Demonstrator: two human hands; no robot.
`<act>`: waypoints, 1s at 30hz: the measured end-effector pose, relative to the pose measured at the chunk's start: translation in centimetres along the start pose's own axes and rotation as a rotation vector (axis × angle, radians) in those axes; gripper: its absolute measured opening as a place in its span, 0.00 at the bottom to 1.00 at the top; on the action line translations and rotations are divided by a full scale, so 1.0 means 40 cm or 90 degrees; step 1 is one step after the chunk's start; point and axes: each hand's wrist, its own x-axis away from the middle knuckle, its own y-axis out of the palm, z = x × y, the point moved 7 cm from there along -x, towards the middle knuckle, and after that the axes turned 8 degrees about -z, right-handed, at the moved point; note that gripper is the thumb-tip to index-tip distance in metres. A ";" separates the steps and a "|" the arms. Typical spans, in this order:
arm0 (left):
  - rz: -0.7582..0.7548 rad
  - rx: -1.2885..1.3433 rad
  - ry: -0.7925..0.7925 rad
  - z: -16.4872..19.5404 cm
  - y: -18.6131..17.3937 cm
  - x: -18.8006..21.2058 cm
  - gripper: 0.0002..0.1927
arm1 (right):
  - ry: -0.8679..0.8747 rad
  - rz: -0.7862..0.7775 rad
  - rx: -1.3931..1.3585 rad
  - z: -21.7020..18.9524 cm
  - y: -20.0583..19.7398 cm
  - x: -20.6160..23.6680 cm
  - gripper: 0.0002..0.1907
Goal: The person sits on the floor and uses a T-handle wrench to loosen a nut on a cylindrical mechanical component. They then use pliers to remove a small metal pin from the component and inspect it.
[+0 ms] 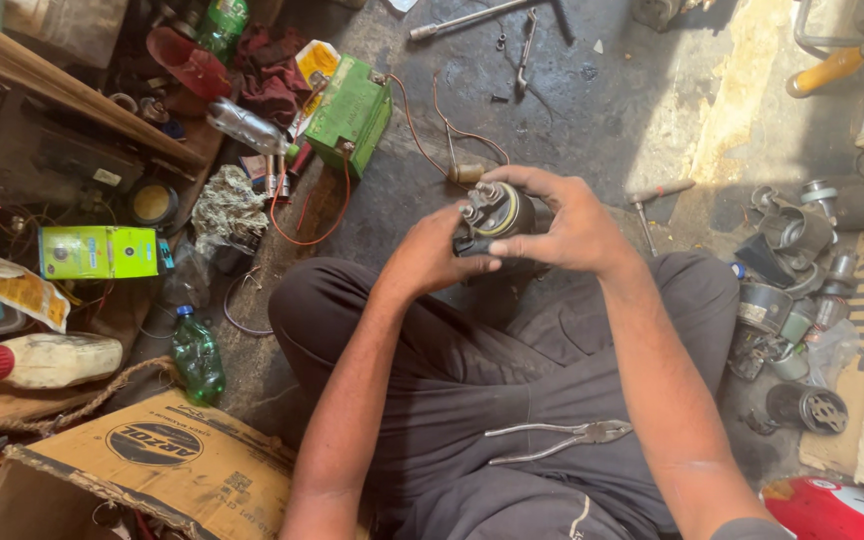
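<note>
I sit cross-legged on an oily concrete floor and hold a small black cylindrical motor part [493, 213] with a yellow band and metal terminals on top, above my knees. My left hand [436, 253] grips its lower left side. My right hand [564, 222] wraps over its right side and top, fingers curled round it. A pair of grey pliers [564, 437] lies on my lap, untouched.
A green battery [350, 112] with red wires sits on the floor ahead. Bottles, rags and boxes crowd the left, with a cardboard box [157, 470] at the near left. Metal motor housings [797, 300] are piled on the right. A hammer [652, 200] and wrenches [482, 20] lie beyond.
</note>
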 end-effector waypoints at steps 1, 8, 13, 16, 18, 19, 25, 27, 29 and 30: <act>0.030 0.008 0.046 0.011 -0.003 -0.001 0.42 | -0.007 0.011 -0.035 0.004 -0.006 0.004 0.37; -0.018 0.040 -0.037 -0.021 0.018 -0.003 0.38 | -0.109 0.168 -0.327 0.089 -0.100 0.039 0.30; 0.000 0.016 -0.053 -0.020 0.016 0.000 0.40 | 0.003 0.406 -0.523 0.307 -0.239 0.119 0.26; -0.032 -0.015 -0.113 -0.028 0.018 0.001 0.42 | 0.208 0.430 -0.407 0.463 -0.305 0.144 0.20; -0.010 -0.012 -0.071 -0.011 0.004 0.005 0.40 | 0.391 0.395 -0.205 0.559 -0.321 0.145 0.17; 0.003 -0.011 -0.049 -0.001 -0.001 0.004 0.40 | 0.373 0.378 -0.124 0.583 -0.323 0.129 0.17; 0.030 -0.081 -0.036 0.027 -0.004 -0.001 0.24 | 0.215 0.302 0.435 0.589 -0.290 0.043 0.29; 0.014 -0.082 -0.054 0.020 0.001 -0.004 0.23 | 0.166 0.313 0.548 0.583 -0.271 0.023 0.26; 0.001 -0.069 -0.057 0.011 0.005 -0.006 0.26 | 0.175 0.297 0.510 0.604 -0.268 0.014 0.24; -0.005 -0.055 -0.050 0.008 0.006 -0.006 0.30 | 0.182 0.290 0.494 0.611 -0.270 0.012 0.22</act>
